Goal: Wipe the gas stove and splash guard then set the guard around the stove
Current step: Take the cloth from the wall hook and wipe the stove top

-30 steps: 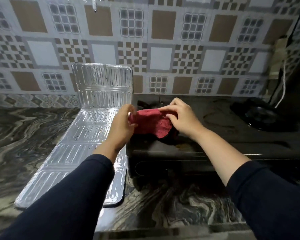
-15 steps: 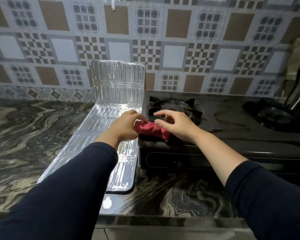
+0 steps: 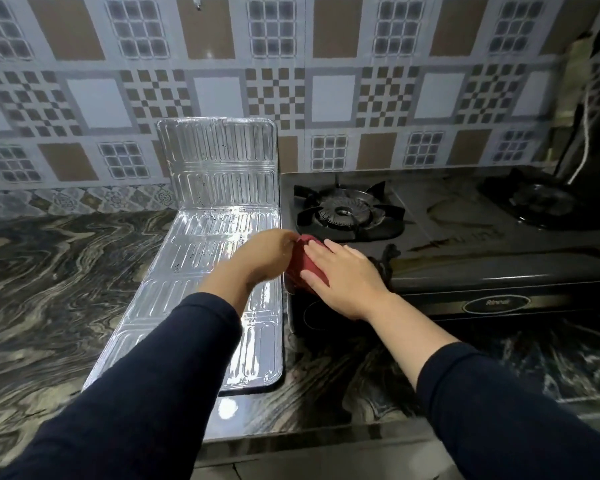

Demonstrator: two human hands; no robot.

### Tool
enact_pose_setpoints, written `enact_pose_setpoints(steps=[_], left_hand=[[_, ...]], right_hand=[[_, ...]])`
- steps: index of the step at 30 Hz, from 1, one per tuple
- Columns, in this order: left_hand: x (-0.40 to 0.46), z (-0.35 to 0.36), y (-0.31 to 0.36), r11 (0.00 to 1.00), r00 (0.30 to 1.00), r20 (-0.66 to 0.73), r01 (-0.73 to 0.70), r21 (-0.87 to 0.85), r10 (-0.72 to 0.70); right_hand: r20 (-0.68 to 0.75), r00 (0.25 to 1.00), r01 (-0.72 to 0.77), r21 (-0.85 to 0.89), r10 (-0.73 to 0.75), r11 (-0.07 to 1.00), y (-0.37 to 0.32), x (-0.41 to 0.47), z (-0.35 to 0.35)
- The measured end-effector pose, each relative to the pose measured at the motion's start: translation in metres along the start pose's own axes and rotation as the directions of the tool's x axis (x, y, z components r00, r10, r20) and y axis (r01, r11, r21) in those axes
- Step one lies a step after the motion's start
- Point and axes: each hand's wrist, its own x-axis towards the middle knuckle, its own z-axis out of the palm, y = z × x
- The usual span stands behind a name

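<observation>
A black gas stove (image 3: 465, 265) stands on the marble counter, with its left burner (image 3: 347, 211) in plain sight. A red cloth (image 3: 300, 263) sits folded small at the stove's front left corner. My left hand (image 3: 267, 254) pinches the cloth's left end. My right hand (image 3: 343, 275) lies flat over it, fingers stretched toward the left. To the left of the stove the silver foil splash guard (image 3: 201, 271) lies along the counter, its far panel bent up against the tiled wall.
A second burner (image 3: 541, 199) is at the stove's far right, next to a dark appliance with a white cord (image 3: 584, 143). The marble counter (image 3: 59, 289) spreads out to the left of the guard. Its front edge runs below my arms.
The cloth has been folded from a spread square into a small bundle and brought to the stove's front left corner. My right hand now presses flat on it. The view has pulled back.
</observation>
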Motion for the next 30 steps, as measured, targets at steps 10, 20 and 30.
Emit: enact_pose_setpoints(steps=[10,20,30], left_hand=[[-0.004,0.036,0.005,0.985,0.979,0.193,-0.096,0.141,0.067],[0.009,0.042,0.016,0.978,0.978,0.122,-0.181,0.101,0.169],[0.026,0.047,0.055,0.956,0.946,0.169,-0.289,0.049,0.278]], right_hand=[[-0.054,0.994,-0.098,-0.12,0.092,0.988,0.044,-0.025,-0.014],[-0.038,0.983,-0.181,-0.056,0.179,0.982,0.061,-0.038,-0.005],[0.202,0.771,-0.599,-0.097,0.605,0.795,0.133,-0.017,-0.022]])
